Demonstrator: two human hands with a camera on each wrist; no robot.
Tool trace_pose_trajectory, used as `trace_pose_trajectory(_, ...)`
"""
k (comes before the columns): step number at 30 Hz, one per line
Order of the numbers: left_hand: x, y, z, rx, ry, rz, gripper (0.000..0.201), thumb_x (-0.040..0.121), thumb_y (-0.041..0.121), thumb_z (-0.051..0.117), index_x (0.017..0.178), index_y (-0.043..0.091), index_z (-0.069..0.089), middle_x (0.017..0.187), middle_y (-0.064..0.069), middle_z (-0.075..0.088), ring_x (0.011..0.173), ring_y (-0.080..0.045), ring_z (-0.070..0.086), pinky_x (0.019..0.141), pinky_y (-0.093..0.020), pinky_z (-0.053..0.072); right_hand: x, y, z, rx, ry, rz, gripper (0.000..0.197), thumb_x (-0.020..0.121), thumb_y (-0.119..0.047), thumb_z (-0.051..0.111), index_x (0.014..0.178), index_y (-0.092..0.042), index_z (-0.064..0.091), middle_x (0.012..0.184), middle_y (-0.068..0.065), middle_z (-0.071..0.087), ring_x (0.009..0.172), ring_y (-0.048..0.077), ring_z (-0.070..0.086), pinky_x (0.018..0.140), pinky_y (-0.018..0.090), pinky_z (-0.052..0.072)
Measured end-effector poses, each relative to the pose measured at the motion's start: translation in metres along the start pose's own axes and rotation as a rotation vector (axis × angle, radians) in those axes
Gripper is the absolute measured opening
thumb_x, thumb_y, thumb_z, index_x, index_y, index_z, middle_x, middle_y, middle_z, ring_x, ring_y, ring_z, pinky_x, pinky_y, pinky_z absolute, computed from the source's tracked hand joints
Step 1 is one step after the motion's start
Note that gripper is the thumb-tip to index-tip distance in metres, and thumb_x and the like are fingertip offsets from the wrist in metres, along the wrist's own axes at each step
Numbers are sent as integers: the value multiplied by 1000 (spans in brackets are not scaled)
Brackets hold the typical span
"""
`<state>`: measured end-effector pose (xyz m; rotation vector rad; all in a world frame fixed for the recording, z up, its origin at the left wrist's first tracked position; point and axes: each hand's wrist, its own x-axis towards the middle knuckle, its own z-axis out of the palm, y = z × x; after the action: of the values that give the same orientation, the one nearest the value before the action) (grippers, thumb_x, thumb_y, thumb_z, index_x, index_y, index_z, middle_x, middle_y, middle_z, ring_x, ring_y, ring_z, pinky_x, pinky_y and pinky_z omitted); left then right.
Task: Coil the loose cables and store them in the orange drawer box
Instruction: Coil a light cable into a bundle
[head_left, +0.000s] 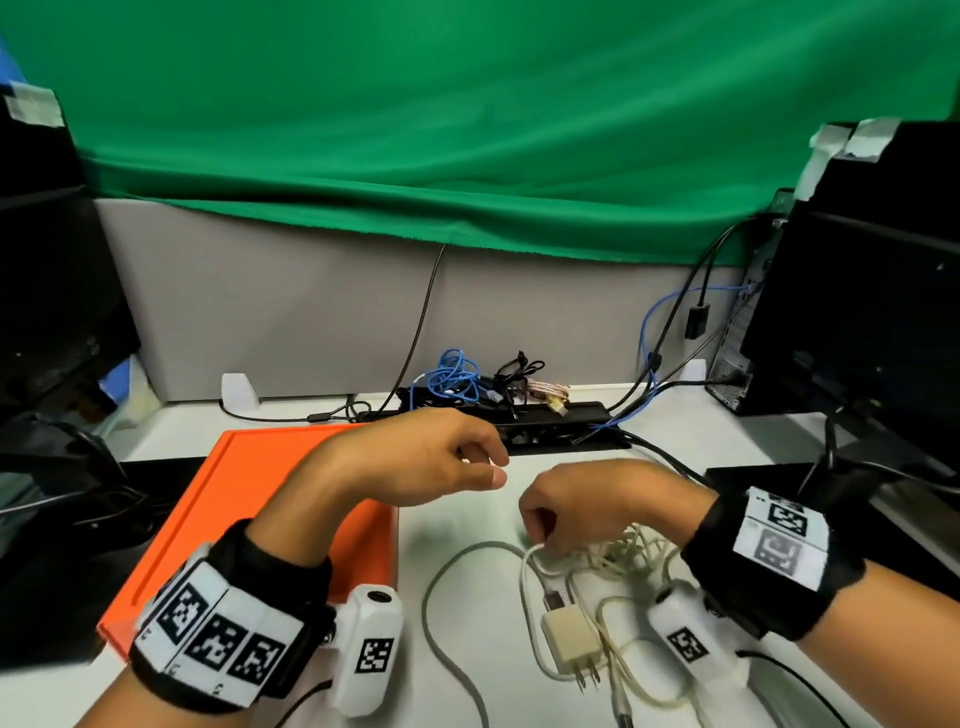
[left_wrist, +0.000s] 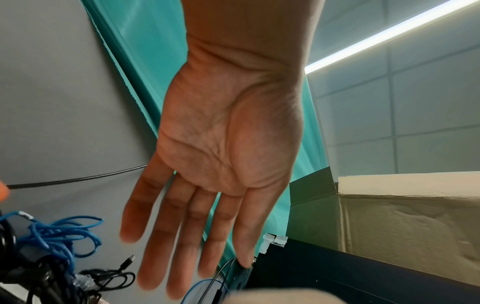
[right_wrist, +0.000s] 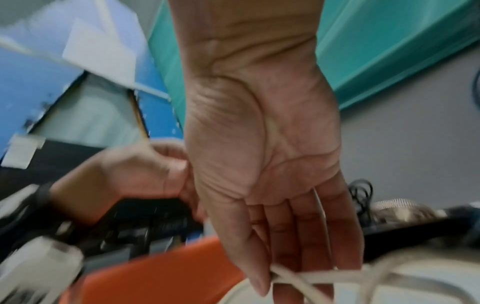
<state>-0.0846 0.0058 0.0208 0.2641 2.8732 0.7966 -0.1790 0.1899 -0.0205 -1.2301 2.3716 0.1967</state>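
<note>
The orange drawer box (head_left: 249, 519) lies flat on the left of the white table. To its right lies a tangle of loose white cables (head_left: 628, 556) with a cream plug adapter (head_left: 571, 642) and a long grey-white loop (head_left: 441, 582). My right hand (head_left: 540, 532) reaches down into the tangle and pinches one white cable (right_wrist: 293, 276) between thumb and fingers. My left hand (head_left: 488, 465) hovers above the box's far right corner; in the left wrist view its fingers (left_wrist: 182, 246) are straight and hold nothing.
A black power strip (head_left: 550, 415) runs along the back of the table, with a blue cable bundle (head_left: 452, 379), black cables and a braided cable (head_left: 545, 392) piled on it. A computer tower (head_left: 831, 312) stands at right; dark equipment sits at left.
</note>
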Motion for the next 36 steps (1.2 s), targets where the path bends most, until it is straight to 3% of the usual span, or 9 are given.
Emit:
trace_pose_trajectory(6, 13, 3, 13, -50, 138, 103, 23, 95, 36, 65, 118, 34, 64, 112, 16, 69, 102, -2, 64, 92, -33, 53, -33, 11, -54, 561, 265, -188, 8, 93, -7, 69, 97, -13, 66, 80, -4, 71, 69, 9, 65, 66, 24, 53)
trace_pose_trajectory(10, 17, 1, 12, -263, 285, 148, 8, 98, 30, 62, 101, 27, 68, 86, 7, 74, 85, -14, 70, 87, -46, 56, -47, 6, -73, 723, 507, -316, 8, 95, -4, 65, 98, -11, 63, 84, 6, 73, 76, 25, 69, 77, 40, 55)
trace_pose_trajectory(12, 15, 1, 6, -416, 393, 207, 18, 101, 29, 56, 97, 18, 71, 66, 3, 67, 68, -21, 66, 74, -47, 58, -49, 4, -77, 846, 588, -369, 9, 96, -1, 61, 100, -8, 60, 81, 8, 70, 66, 26, 64, 67, 37, 54)
trace_pose_trajectory(16, 3, 16, -13, -789, 572, 318, 27, 105, 22, 47, 91, 10, 66, 52, 2, 30, 44, -15, 32, 46, -26, 37, -48, 1, -80, 1044, 742, -444, 11, 94, -20, 64, 99, -9, 64, 62, 5, 53, 54, 20, 39, 46, 27, 31)
trace_pose_trajectory(19, -7, 24, -34, -878, 759, 326, 28, 106, 24, 45, 84, 16, 61, 51, 8, 27, 42, -7, 18, 40, -16, 19, -43, 2, -75, 1139, 669, -490, 22, 89, -32, 62, 93, -10, 67, 55, 1, 36, 50, 15, 25, 44, 24, 20)
trace_pose_trajectory(25, -19, 9, -65, -1038, 1190, 457, 31, 109, 28, 40, 83, 19, 53, 53, 7, 28, 43, -8, 16, 41, -20, 14, -37, 14, -70, 959, 509, -418, 27, 87, -36, 68, 87, -9, 68, 56, -2, 40, 50, 14, 34, 47, 26, 33)
trace_pose_trajectory(29, -35, -19, -85, -1150, 1426, 530, 30, 110, 27, 36, 82, 19, 46, 57, 6, 27, 45, -8, 16, 40, -23, 19, -14, 22, -64, 551, 422, -125, 25, 93, -36, 68, 84, -14, 68, 54, -5, 54, 49, 11, 49, 54, 24, 41)
trace_pose_trajectory(32, -57, -70, -108, -1150, 1457, 506, 27, 109, 23, 37, 82, 20, 39, 64, 5, 23, 48, -8, 19, 41, -19, 25, 0, 34, -59, 386, 444, 51, 27, 98, -41, 60, 79, -25, 68, 53, -12, 59, 47, 1, 51, 54, 22, 40)
trace_pose_trajectory(36, -52, -62, -107, -986, 1392, 395, 25, 109, 31, 36, 87, 23, 47, 61, 4, 22, 45, -9, 14, 37, -22, 19, -2, 43, -60, 403, 511, 27, 22, 96, -43, 63, 84, -25, 67, 62, -9, 60, 53, 5, 54, 57, 25, 44)
